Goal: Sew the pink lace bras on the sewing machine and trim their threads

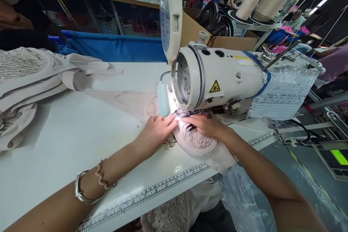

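My left hand [156, 132] rests at the needle area of a white sewing machine [223, 76], its index finger and thumb closed on a pale pink garment piece [187, 145] with lace panels. From the other side my right hand [206, 125] reaches to the same spot, index finger stretched over the cloth. Pointed black blades of thread snips [191, 127] stick out below its fingers; the rest of them is hidden in the palm. The cloth passes under the presser foot, and a sheer part trails left over the table. A lamp lights the needle area.
A pile of pale lace garments [40, 79] lies on the white table [81, 127] at left. A printed ruler [163, 188] runs along its front edge. Beyond it hangs blue cloth [116, 47]. Clear plastic [244, 199] and more lace cloth [174, 214] lie below the edge. Other people work behind.
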`<state>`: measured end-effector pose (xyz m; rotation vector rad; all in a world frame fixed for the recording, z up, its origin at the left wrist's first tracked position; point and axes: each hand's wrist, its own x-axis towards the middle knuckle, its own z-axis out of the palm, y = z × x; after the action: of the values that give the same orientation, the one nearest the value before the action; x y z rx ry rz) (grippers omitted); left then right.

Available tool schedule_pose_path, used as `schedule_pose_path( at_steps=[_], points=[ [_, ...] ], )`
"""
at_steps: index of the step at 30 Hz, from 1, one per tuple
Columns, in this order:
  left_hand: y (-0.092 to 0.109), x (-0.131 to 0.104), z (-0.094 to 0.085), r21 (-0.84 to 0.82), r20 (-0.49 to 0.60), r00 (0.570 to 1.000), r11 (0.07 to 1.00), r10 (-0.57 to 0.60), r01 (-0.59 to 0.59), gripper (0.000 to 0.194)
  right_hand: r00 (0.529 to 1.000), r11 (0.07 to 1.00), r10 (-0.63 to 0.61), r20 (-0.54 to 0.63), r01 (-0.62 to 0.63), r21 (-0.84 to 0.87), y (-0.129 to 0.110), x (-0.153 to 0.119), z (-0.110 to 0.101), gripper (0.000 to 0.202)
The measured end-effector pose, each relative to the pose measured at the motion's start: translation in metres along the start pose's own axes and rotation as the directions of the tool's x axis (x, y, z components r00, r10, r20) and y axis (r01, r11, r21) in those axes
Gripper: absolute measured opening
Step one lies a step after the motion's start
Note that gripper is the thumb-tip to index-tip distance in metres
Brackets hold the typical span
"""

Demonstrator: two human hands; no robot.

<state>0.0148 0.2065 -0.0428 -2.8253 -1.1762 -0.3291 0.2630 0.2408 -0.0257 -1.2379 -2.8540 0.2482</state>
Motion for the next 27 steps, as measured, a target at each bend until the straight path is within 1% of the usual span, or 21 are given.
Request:
schedule_pose_path(
  at_steps=[2, 5, 7, 10, 13, 14, 16, 17, 18, 20, 21, 23, 25, 27],
  points=[
    [-0.007, 0.001, 0.000, -0.083, -0.009, 1.000, 0.996, -0.009, 0.009, 0.049, 1.000, 1.000, -0.012, 0.007, 0.012, -0.024, -0.002, -0.001, -0.001, 0.058],
    [-0.014, 0.002, 0.001, -0.174, -0.041, 0.999, 0.985, -0.016, 0.009, 0.048, 1.000, 0.999, 0.001, -0.019, -0.002, -0.035, -0.006, -0.002, -0.002, 0.056],
    [-0.016, 0.003, 0.002, -0.173, -0.068, 0.998, 0.985, -0.012, 0.000, 0.047, 0.999, 1.000, 0.017, -0.034, -0.017, -0.013, -0.007, -0.002, -0.001, 0.049],
    [-0.013, 0.005, 0.002, -0.087, -0.102, 0.995, 0.996, -0.005, -0.003, 0.042, 0.998, 0.997, 0.046, -0.037, -0.044, 0.057, -0.008, 0.002, 0.004, 0.032],
    [0.000, 0.006, -0.001, 0.049, -0.135, 0.991, 0.999, 0.016, -0.010, 0.036, 0.988, 0.986, 0.134, -0.081, -0.125, 0.106, -0.008, 0.006, 0.010, 0.011],
    [0.006, 0.006, -0.003, 0.070, -0.135, 0.991, 0.997, 0.024, -0.015, 0.033, 0.979, 0.980, 0.175, -0.106, -0.164, 0.112, -0.009, 0.006, 0.011, 0.009],
    [0.021, 0.005, -0.005, 0.058, -0.107, 0.994, 0.998, 0.023, -0.017, 0.023, 0.961, 0.968, 0.239, -0.141, -0.224, 0.115, -0.008, 0.007, 0.013, 0.019],
    [0.028, 0.004, -0.006, 0.051, -0.088, 0.996, 0.999, 0.011, -0.006, 0.021, 0.955, 0.964, 0.257, -0.150, -0.242, 0.112, -0.007, 0.007, 0.013, 0.021],
    [0.035, 0.003, -0.006, 0.059, -0.073, 0.997, 0.998, -0.002, 0.006, 0.024, 0.951, 0.961, 0.270, -0.154, -0.255, 0.107, -0.006, 0.006, 0.014, 0.020],
    [0.047, 0.001, -0.003, 0.123, -0.079, 0.997, 0.992, -0.022, 0.032, 0.035, 0.956, 0.967, 0.246, -0.160, -0.232, 0.102, -0.003, 0.003, 0.014, 0.007],
    [0.050, 0.000, -0.002, 0.160, -0.094, 0.995, 0.986, -0.027, 0.042, 0.038, 0.963, 0.976, 0.209, -0.170, -0.194, 0.100, -0.002, 0.002, 0.015, 0.011],
    [0.053, -0.001, 0.001, 0.177, -0.118, 0.992, 0.983, -0.035, 0.056, 0.037, 0.973, 0.993, 0.101, -0.205, -0.087, 0.078, 0.000, -0.002, 0.015, 0.037],
    [0.047, 0.000, 0.002, 0.093, -0.095, 0.994, 0.994, -0.053, 0.062, 0.031, 0.969, 1.000, 0.001, -0.246, 0.005, 0.025, 0.000, -0.005, 0.016, 0.055],
    [0.037, 0.004, 0.000, -0.054, -0.059, 0.994, 0.995, -0.092, 0.089, 0.029, 0.960, 0.999, -0.041, -0.276, 0.032, -0.036, 0.000, -0.007, 0.018, 0.061]
  ],
)
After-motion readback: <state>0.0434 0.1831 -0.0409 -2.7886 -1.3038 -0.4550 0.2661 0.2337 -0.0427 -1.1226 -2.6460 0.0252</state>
